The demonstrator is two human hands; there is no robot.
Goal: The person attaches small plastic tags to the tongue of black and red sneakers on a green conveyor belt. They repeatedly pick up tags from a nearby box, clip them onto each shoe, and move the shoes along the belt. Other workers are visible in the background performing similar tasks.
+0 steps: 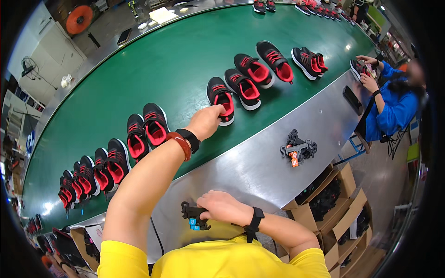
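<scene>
My left hand [207, 122] reaches out over the green belt, its fingers closed on the collar of a black sneaker [216, 87] with red laces, red lining and white sole. Close to its right stands another such sneaker [244, 89]. Low in front of my body, my right hand [224, 206] is closed around black plastic shoe hangers [189, 211] with blue tags. Its fingers partly cover them. On the metal ledge to the right lies a pile of black hangers [298, 149] with orange tags.
Several more sneakers [117, 161] line the green belt [106, 88] to left and right. A co-worker in blue [394, 106] handles a shoe at the right. A phone [352, 99] lies on the metal ledge [250, 171]. Cardboard boxes [345, 180] stand below it.
</scene>
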